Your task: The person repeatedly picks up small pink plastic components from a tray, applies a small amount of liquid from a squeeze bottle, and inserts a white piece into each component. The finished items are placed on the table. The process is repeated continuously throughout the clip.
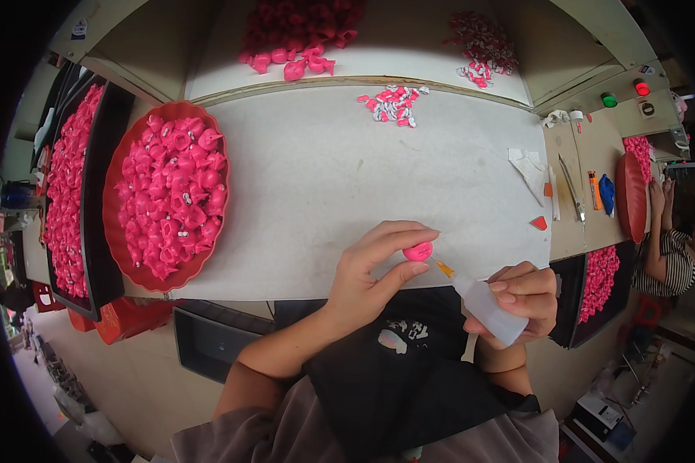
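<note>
Between the thumb and fingers of my left hand [378,266] is a small round pink plastic piece [418,251], held just over the front edge of the white work surface. My right hand [521,301] is wrapped round a translucent white squeeze bottle [490,310]. The bottle is tilted, and its amber-coloured nozzle tip [445,268] points at the pink piece, close beside it. Whether the tip touches the piece I cannot tell. Farther back on the white surface lies a small pile of pink and white pieces [394,105].
A red scalloped basket [110,202] full of pink parts stands at left, beside a black tray [100,231] of more. Pink parts [297,35] and smaller pieces [483,46] lie on the back shelf. At right are tweezers [572,189], an orange tube [594,190] and a co-worker's arm [656,212].
</note>
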Demonstrator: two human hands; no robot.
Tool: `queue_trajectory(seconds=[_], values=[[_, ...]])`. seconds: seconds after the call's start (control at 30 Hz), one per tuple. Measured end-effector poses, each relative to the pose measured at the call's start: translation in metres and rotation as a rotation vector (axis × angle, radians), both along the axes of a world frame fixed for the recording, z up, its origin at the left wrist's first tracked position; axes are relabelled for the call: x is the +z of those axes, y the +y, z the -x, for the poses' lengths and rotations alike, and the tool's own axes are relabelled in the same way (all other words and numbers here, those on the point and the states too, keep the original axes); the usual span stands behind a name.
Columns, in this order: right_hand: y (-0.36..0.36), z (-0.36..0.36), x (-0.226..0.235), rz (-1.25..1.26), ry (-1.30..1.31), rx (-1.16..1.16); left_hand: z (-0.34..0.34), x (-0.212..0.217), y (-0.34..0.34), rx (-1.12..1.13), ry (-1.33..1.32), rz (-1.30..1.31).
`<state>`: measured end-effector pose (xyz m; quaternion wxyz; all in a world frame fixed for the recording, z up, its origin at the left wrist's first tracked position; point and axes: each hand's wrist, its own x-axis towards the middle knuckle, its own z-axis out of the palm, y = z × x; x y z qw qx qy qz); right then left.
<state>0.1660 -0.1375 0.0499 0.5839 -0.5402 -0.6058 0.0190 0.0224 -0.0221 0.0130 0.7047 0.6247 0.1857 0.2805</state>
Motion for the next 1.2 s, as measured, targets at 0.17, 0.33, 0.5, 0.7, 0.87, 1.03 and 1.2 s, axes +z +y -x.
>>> queue_trajectory(seconds=[0.17, 0.33, 0.5, 0.7, 0.87, 1.03, 1.2], values=[[0.000, 0.000, -0.004, -0.070, 0.113, 0.002, -0.001, 0.000, 0.000, -0.037, -0.005, 0.034], [0.001, -0.001, -0.006, -0.063, 0.088, 0.007, -0.002, -0.002, -0.001, -0.035, -0.020, 0.032], [0.001, -0.003, -0.008, -0.040, 0.033, 0.025, -0.004, -0.005, -0.002, -0.014, -0.025, 0.002], [-0.001, -0.007, -0.003, 0.018, 0.075, 0.090, -0.002, -0.002, 0.000, -0.030, 0.030, -0.008], [0.015, -0.029, -0.008, -0.141, 0.339, 0.089, 0.003, -0.007, 0.012, 0.026, -0.041, 0.118], [0.061, -0.068, 0.002, 0.345, 0.466, 0.046, 0.017, -0.007, 0.029, 0.118, -0.064, 0.284], [0.127, -0.094, -0.041, 0.653, 0.261, -0.051, 0.020, -0.003, 0.030, 0.103, -0.075, 0.285]])
